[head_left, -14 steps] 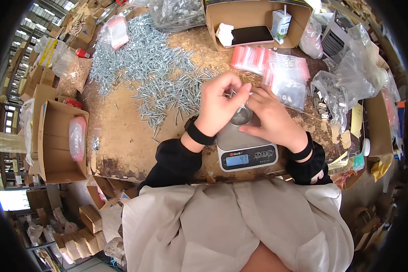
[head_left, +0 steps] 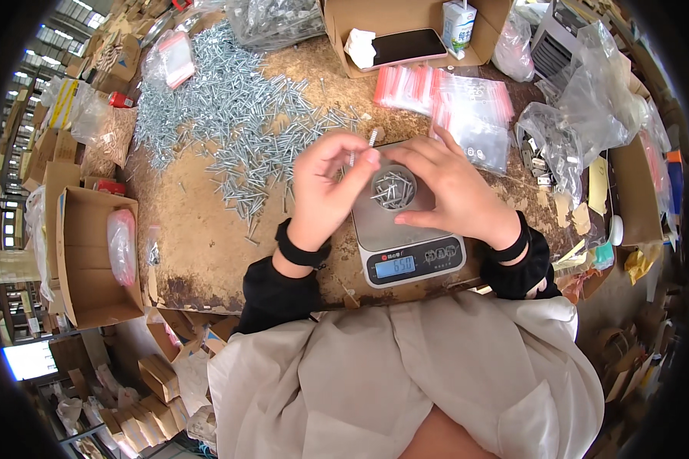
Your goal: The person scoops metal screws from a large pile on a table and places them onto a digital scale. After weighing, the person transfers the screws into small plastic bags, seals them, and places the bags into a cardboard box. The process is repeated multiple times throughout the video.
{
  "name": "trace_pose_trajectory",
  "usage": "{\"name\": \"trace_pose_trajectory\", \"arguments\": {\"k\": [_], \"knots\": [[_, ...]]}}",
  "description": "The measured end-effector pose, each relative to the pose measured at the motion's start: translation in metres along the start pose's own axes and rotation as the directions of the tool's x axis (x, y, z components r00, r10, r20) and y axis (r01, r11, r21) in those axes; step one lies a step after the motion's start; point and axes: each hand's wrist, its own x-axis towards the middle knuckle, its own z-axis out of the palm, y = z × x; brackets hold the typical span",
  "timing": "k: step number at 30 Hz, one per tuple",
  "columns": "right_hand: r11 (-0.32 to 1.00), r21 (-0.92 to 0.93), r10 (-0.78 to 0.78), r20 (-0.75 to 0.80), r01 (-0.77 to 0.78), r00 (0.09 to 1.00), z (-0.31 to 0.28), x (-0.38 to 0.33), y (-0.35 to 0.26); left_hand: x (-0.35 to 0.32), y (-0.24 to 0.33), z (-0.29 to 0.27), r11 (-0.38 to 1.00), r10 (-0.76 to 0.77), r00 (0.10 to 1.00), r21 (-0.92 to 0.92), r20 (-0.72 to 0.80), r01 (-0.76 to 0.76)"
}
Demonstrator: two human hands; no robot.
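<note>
My left hand (head_left: 331, 177) is closed with screws (head_left: 373, 137) pinched in its fingers, their shanks sticking up beside the thumb. To its right a small round cup (head_left: 376, 197) stands on the scale's (head_left: 375, 228) silver plate, holding several loose screws. Around the cup's right side curves my right hand (head_left: 459, 187), its thumb and fingers spread apart; whether they touch the rim I cannot tell. The scale's blue display is lit. A wide heap of silver screws (head_left: 237, 115) covers the table's back left, reaching near my left hand.
Zip bags with red edges (head_left: 475, 115) lie behind my right hand. An open carton (head_left: 486, 46) with a phone (head_left: 406, 49) and drink carton (head_left: 458, 29) stands at the back. Another open box (head_left: 88, 252) sits left. Plastic bags and metal parts (head_left: 540, 164) crowd the right.
My hands have moved apart, the left one leftward, uncovering the cup with screws in it. The number on the scale's display has changed. The whole view has shifted slightly.
</note>
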Motion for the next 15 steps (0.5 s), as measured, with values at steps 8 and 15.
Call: {"name": "trace_pose_trajectory", "arguments": {"k": [8, 15], "knots": [[0.973, 0.057, 0.231, -0.257, -0.224, 0.938, -0.055, -0.026, 0.017, -0.005, 0.003, -0.068, 0.998, -0.064, 0.963, -0.030, -0.262, 0.058], [0.703, -0.193, 0.644, -0.237, -0.685, 0.728, -0.074, -0.106, 0.067, -0.006, -0.007, -0.100, 0.986, -0.095, 0.927, 0.096, -0.362, 0.139]]}}
